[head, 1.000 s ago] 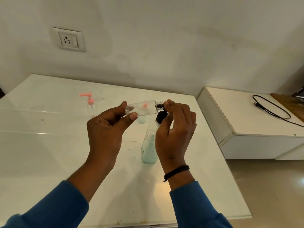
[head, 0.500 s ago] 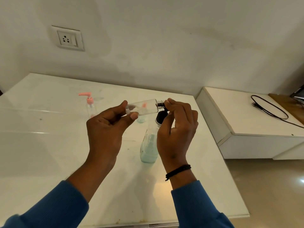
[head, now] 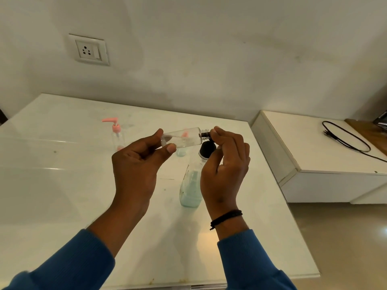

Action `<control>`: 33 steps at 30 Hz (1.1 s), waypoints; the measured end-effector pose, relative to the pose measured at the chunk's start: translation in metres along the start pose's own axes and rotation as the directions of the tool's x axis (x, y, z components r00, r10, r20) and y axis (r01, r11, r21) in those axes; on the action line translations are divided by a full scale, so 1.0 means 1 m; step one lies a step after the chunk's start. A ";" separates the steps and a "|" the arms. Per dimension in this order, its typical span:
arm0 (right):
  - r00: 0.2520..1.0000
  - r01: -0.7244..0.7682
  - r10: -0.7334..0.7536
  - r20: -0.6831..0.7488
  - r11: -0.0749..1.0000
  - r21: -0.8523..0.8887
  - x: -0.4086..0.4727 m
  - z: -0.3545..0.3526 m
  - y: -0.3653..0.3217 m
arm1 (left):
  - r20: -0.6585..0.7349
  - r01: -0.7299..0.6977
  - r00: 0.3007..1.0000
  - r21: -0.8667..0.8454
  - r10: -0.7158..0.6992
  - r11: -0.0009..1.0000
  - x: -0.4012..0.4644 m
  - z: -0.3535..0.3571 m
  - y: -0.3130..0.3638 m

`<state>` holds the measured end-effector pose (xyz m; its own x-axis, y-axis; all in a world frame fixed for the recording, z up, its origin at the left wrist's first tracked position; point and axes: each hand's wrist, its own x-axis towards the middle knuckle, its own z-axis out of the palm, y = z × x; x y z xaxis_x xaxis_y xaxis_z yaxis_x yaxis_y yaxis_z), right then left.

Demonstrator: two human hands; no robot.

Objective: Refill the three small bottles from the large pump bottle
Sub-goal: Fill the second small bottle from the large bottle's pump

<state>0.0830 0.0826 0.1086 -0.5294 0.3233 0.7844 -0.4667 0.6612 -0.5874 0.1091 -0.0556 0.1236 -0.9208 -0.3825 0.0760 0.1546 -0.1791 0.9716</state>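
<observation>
My left hand holds a small clear bottle sideways in the air, thumb and fingers round its base end. My right hand pinches the cap end at the bottle's dark threaded neck; the fingers hide the cap itself. Below the right hand, the large bottle with a black top stands on the white table, with pale green liquid in its lower part. A small bottle with a pink pump stands at the back left. Another small bottle shows behind the held one.
A wall socket is on the wall behind the table. To the right stands a lower white cabinet with a black cable on it. A gap and bare floor lie at the right of the table.
Both hands keep their hold in the same place. A little more of the dark threaded neck shows between the bottle and my right fingers.
</observation>
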 end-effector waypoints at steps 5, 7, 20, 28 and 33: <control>1.000 -0.006 0.008 -0.029 0.998 0.062 0.006 0.000 -0.005 | 0.006 -0.018 1.000 0.003 0.018 1.000 0.000 -0.001 0.003; 0.998 -0.033 0.037 -0.048 0.995 0.093 0.005 -0.001 -0.004 | 0.014 -0.024 1.000 0.011 0.024 1.000 -0.001 0.001 0.003; 0.999 -0.025 0.029 -0.042 0.997 0.075 0.005 -0.002 -0.001 | 0.012 -0.015 1.000 0.004 0.015 1.000 -0.002 0.001 0.002; 0.999 -0.031 0.033 -0.021 0.997 0.066 0.007 0.000 -0.002 | 0.010 -0.008 1.000 -0.028 0.008 1.000 0.000 -0.002 0.001; 1.000 0.001 -0.001 -0.025 1.000 0.023 0.002 -0.001 0.001 | 0.009 -0.004 1.000 -0.012 0.004 1.000 -0.001 -0.001 0.000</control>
<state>0.0820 0.0849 0.1099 -0.5113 0.3395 0.7895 -0.4835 0.6459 -0.5908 0.1105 -0.0561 0.1235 -0.9233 -0.3752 0.0818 0.1626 -0.1889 0.9684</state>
